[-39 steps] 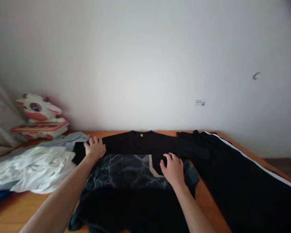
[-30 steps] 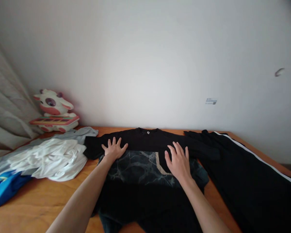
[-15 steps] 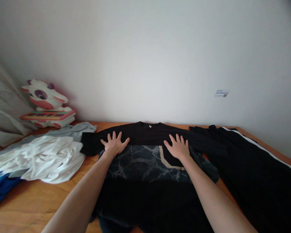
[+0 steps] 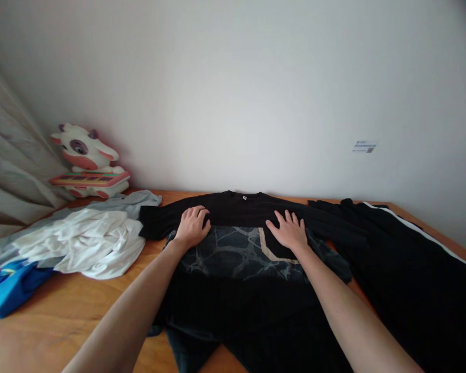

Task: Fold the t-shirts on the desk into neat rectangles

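Note:
A black T-shirt [image 4: 233, 251] lies spread flat, its collar toward the wall, with a grey marbled band and a beige-edged pocket across the chest. My left hand [image 4: 193, 226] rests on its left chest at the band's upper edge, fingers slightly bent and thumb apart. On the other side, my right hand [image 4: 289, 230] lies on the shirt over the pocket, its fingers spread. Neither hand grips anything. Dark cloth continues below the shirt toward me; where one garment ends there, I cannot tell.
Rumpled white clothing [image 4: 101, 243] lies at left on a grey garment [image 4: 140, 199], with blue cloth [image 4: 19, 285] nearer me. A cow-shaped toy keyboard [image 4: 89, 160] stands behind. At right lies a black garment with a white stripe [image 4: 404, 280]. All rest on an orange-brown surface [image 4: 89, 305].
My left hand has drawn its spread fingers closer together and bent them. My right hand stays on the pocket area. The view has shifted slightly left.

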`<state>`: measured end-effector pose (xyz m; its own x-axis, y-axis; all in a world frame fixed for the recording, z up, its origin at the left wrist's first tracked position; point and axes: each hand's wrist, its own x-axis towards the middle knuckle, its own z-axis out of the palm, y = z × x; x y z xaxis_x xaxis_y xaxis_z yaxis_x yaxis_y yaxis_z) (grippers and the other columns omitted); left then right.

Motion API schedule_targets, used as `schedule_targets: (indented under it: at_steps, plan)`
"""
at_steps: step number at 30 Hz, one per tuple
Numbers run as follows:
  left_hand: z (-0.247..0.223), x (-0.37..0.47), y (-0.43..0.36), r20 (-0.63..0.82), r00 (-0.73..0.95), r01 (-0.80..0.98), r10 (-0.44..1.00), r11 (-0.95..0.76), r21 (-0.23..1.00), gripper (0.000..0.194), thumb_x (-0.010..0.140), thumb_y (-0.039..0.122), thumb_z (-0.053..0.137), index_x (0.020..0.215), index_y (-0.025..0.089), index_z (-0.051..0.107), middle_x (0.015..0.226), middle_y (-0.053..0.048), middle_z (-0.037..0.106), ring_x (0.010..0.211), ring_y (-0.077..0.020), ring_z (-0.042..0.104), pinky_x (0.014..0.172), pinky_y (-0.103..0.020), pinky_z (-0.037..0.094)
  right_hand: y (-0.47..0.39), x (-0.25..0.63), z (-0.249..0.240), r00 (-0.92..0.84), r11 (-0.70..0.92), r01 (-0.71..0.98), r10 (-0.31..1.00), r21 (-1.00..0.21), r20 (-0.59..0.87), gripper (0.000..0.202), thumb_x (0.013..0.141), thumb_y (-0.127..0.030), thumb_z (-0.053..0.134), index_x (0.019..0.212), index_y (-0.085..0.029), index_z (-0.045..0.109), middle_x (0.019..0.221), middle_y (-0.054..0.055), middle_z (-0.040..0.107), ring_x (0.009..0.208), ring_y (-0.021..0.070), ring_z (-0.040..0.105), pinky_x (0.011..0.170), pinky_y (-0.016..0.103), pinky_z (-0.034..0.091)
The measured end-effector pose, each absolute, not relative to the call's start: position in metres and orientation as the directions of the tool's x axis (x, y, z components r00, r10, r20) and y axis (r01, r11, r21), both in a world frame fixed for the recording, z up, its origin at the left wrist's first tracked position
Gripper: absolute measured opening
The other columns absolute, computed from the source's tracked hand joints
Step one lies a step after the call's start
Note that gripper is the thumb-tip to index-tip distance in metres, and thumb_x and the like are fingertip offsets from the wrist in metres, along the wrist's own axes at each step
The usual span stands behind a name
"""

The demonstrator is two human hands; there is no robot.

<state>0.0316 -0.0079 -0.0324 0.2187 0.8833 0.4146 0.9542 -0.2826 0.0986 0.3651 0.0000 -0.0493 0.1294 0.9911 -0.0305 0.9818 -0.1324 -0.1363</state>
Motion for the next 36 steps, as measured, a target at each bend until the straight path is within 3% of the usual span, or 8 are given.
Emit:
schedule_targets:
  at_steps: [4,8,13,17,22,27,32,36]
  plan:
    - [-0.011,0.046,-0.053,0.24,0.425,0.861,0.873,-0.472,0.188,0.036,0.094,0.029,0.052,0.127,0.019,0.062,0.132,-0.013,0.064,0.123,-0.0272,0.061,0.107,-0.043,0.048,0.001,0.366,-0.051,0.125,-0.129,0.981,0.991,-0.142,-0.038,0.078,0.097,-0.071,0.023,0.161,-0.027,0.03,0.169,0.012,0.023,0.155,0.0358,0.017,0.122,0.056,0.01]
    - [-0.016,0.058,-0.123,0.061,0.514,0.823,0.856,-0.512,0.247,0.057,0.097,0.059,0.048,0.143,0.027,0.054,0.156,-0.012,0.048,0.144,-0.0344,0.045,0.116,-0.055,0.039,-0.002,0.366,-0.054,0.116,-0.109,0.98,0.993,-0.164,0.032,0.074,0.098,-0.067,0.029,0.156,-0.022,0.04,0.165,0.015,0.032,0.152,0.0359,0.023,0.121,0.055,0.013]
    - [-0.034,0.061,-0.16,0.186,0.395,0.88,0.9,-0.428,0.204,0.064,0.095,0.062,0.05,0.148,0.028,0.051,0.162,-0.012,0.04,0.148,-0.0348,0.038,0.121,-0.061,0.029,-0.018,0.359,-0.043,-0.018,0.057,0.991,0.953,-0.121,0.303,0.046,0.102,-0.042,0.034,0.121,-0.013,0.065,0.131,0.019,0.06,0.125,0.031,0.05,0.107,0.042,0.035]
    - [-0.033,0.064,-0.157,0.267,0.377,0.87,0.887,-0.438,0.227,0.057,0.091,0.055,0.06,0.139,0.024,0.06,0.153,-0.013,0.052,0.142,-0.0347,0.047,0.118,-0.058,0.035,-0.038,0.345,-0.026,-0.127,0.152,0.985,0.956,-0.078,0.263,0.031,0.1,-0.03,0.041,0.103,-0.014,0.068,0.107,0.014,0.067,0.1,0.0251,0.062,0.088,0.033,0.046]
    - [-0.023,0.064,-0.162,0.402,0.335,0.829,0.852,-0.469,0.303,0.035,0.094,0.044,0.059,0.119,0.019,0.065,0.125,-0.013,0.069,0.115,-0.0294,0.065,0.101,-0.049,0.051,-0.106,0.333,-0.016,-0.217,0.239,0.968,0.947,-0.069,0.237,0.031,0.097,-0.028,0.052,0.121,-0.014,0.064,0.122,0.017,0.067,0.109,0.0281,0.065,0.092,0.037,0.051]
    - [-0.015,0.063,-0.182,0.512,0.469,0.739,0.72,-0.637,0.219,0.014,0.097,0.025,0.048,0.089,0.021,0.059,0.087,-0.006,0.068,0.083,-0.0216,0.064,0.079,-0.039,0.05,-0.227,0.346,-0.03,-0.422,0.514,0.839,0.822,-0.18,0.381,0.037,0.099,-0.03,0.051,0.135,-0.025,0.058,0.139,0.01,0.062,0.125,0.0244,0.062,0.104,0.04,0.052]
    - [-0.01,0.068,-0.228,0.385,0.683,0.584,0.621,-0.781,0.222,0.011,0.091,0.025,0.056,0.082,0.023,0.051,0.077,-0.002,0.064,0.071,-0.0177,0.06,0.067,-0.032,0.045,-0.288,0.371,-0.066,-0.52,0.616,0.788,0.684,-0.023,0.512,0.061,0.086,-0.036,0.066,0.145,-0.029,0.053,0.143,0.009,0.062,0.12,0.0289,0.067,0.094,0.042,0.06]
    - [-0.003,0.062,-0.264,0.269,0.724,0.617,0.636,-0.77,0.161,0.011,0.087,0.021,0.064,0.087,0.024,0.054,0.085,0.0,0.068,0.075,-0.018,0.063,0.07,-0.032,0.049,-0.284,0.378,-0.077,-0.489,0.609,0.793,0.657,-0.021,0.574,0.052,0.084,-0.043,0.07,0.135,-0.032,0.064,0.137,0.007,0.067,0.114,0.0293,0.071,0.089,0.042,0.063]
